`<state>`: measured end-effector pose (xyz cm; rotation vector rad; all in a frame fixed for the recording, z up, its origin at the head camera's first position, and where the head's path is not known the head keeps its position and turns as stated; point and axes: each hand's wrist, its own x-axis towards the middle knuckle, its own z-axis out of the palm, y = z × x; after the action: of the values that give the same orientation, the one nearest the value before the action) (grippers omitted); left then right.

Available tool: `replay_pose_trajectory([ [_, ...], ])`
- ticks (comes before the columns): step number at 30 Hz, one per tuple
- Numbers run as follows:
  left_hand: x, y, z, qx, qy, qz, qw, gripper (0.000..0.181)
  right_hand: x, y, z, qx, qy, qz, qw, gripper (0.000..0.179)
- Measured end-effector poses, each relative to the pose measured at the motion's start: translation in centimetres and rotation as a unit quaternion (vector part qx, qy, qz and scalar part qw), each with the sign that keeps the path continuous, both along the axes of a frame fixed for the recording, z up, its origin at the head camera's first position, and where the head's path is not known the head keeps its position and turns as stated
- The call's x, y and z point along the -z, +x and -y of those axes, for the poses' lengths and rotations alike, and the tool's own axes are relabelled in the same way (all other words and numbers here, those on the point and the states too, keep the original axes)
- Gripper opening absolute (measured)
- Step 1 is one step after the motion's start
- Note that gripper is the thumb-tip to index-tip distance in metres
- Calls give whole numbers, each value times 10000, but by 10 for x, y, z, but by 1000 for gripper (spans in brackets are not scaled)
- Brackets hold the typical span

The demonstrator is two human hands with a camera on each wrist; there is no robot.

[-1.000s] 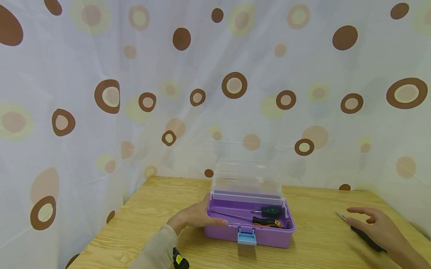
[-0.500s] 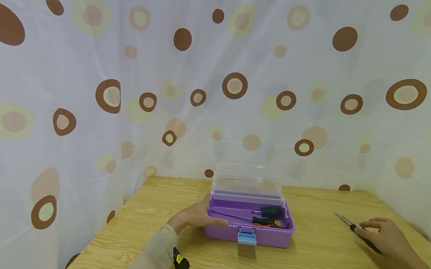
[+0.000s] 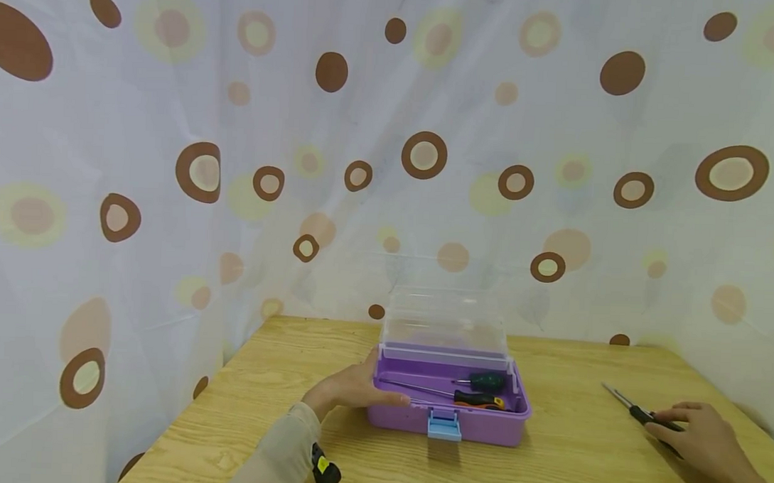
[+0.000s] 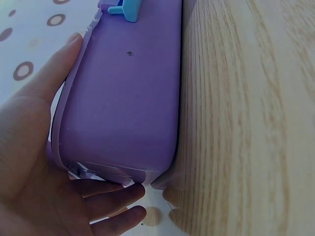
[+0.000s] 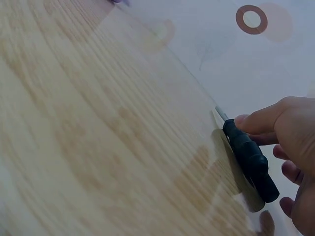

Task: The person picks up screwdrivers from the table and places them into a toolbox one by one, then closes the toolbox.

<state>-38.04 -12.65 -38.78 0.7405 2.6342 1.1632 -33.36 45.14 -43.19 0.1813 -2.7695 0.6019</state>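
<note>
1. Spotted white sheeting [image 3: 340,126] forms the backdrop beyond both hands and down the left side.
2. Right hand [image 3: 706,437]: thumb and fingers pinch the handle of a black screwdriver [image 5: 250,156]; whether it touches the wood I cannot tell.
3. Left hand [image 3: 350,387]: wrapped round a corner of the purple box [image 3: 400,418], thumb along the front rim.
4. Right of the left thumb, a green screwdriver [image 3: 486,381] and a black-and-yellow screwdriver [image 3: 477,399] lie inside: seemingly the part done. Apparently left over is the right hand's screwdriver, well outside the box.
5. Behind the left thumb, the clear lid [image 3: 445,318] stands raised, not yet closed.
6. Between and under both hands spreads the pale, wood-grained bench [image 3: 579,433].
</note>
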Motion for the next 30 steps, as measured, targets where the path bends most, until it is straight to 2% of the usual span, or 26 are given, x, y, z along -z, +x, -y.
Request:
replay_pose_trajectory([
  [8,1,0,0,-18,-38,17,10000,128,5,-5,-7,216,406,420,9981,48],
  [16,1,1,-1,-71,-127,-43,9999,130,5,-6,-5,298,559,244,9977,43],
  [26,-2,3,-1,-72,-71,-55,9999,128,-1,-2,5,305,242,-31,9992,41],
  [30,-2,3,-1,-93,-90,-45,9999,129,-2,0,7,445,-131,88,9989,44],
])
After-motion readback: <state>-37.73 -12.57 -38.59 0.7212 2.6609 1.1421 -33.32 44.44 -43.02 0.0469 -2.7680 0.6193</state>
